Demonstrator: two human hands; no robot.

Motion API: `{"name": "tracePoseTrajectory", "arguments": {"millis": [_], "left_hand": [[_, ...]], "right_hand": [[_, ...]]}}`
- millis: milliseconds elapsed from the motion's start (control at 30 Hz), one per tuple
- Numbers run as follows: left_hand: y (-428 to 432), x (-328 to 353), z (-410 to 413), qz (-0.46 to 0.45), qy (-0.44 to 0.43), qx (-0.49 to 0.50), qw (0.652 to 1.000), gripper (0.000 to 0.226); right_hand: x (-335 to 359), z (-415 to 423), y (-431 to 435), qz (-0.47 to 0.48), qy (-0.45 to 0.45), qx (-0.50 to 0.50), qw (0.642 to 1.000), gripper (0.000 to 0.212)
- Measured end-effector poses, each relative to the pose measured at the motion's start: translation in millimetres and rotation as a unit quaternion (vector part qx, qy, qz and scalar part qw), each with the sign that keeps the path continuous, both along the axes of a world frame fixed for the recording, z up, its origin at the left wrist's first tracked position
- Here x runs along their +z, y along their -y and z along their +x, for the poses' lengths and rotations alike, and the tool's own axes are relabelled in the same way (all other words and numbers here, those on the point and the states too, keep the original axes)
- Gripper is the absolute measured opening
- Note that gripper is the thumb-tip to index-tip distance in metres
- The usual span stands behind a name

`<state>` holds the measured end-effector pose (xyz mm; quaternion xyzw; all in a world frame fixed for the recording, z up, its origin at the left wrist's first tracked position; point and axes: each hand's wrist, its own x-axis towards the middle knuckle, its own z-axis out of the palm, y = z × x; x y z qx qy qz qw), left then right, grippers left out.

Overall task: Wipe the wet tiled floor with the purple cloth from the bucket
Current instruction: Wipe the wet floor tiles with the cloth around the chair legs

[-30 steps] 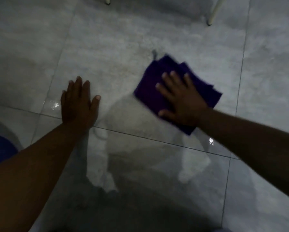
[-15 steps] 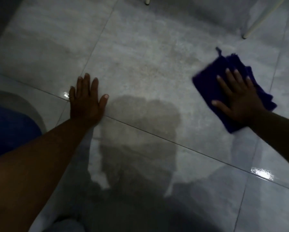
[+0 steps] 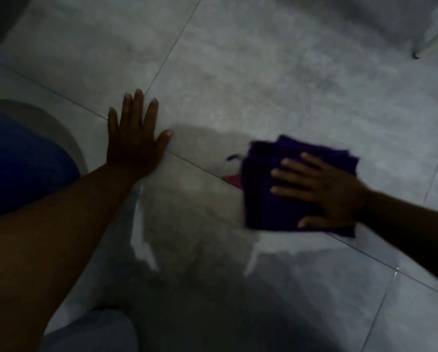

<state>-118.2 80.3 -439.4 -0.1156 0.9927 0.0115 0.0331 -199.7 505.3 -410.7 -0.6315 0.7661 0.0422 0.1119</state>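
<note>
- Right hand [image 3: 332,194] lies palm-down on the purple cloth [image 3: 276,199], fingers [image 3: 289,174] spread and flat, pressing it to the floor rather than gripping it.
- The purple cloth sits folded on the grey tiled floor [image 3: 263,85], right of centre, straddling a grout line that runs diagonally under it; its edges are blurred.
- A small red bit [image 3: 234,179] peeks out at the cloth's left edge, and a dark loop or tag [image 3: 231,157] shows just above it; what they are, I cannot tell.
- Left hand [image 3: 134,146] is planted flat on the floor well apart from the cloth, fingers extended and loose, holding nothing, thumb out to the right.
- The left palm rests just beside the crossing of two grout lines.
- Glossy wet patches shine on the tiles between and below the two arms, with a dark shadow across them.
- A blue rounded shape with a pale rim [image 3: 22,158], possibly the bucket, sits at the left edge, behind the left forearm.
- A white furniture leg [image 3: 433,43] stands at the top right corner.
</note>
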Motion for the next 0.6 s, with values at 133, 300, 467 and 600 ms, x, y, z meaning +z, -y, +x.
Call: {"name": "tracePoseTrajectory", "arguments": {"millis": [133, 300, 467, 600], "left_hand": [[-11, -8, 7, 0.022, 0.016, 0.002, 1.000, 0.076], [-12, -5, 0, 0.127, 0.003, 0.021, 0.992, 0.074], [18, 11, 28, 0.217, -0.115, 0.128, 0.961, 0.073], [26, 10, 43, 0.171, -0.073, 0.096, 0.978, 0.071]], "right_hand": [[2, -57, 3, 0.016, -0.004, -0.198, 0.980, 0.085], [-6, -88, 138, 0.002, 0.002, -0.347, 0.938, 0.088], [-18, 12, 265, -0.020, 0.015, -0.191, 0.981, 0.087], [-28, 85, 221, -0.042, 0.034, -0.008, 0.998, 0.081]]}}
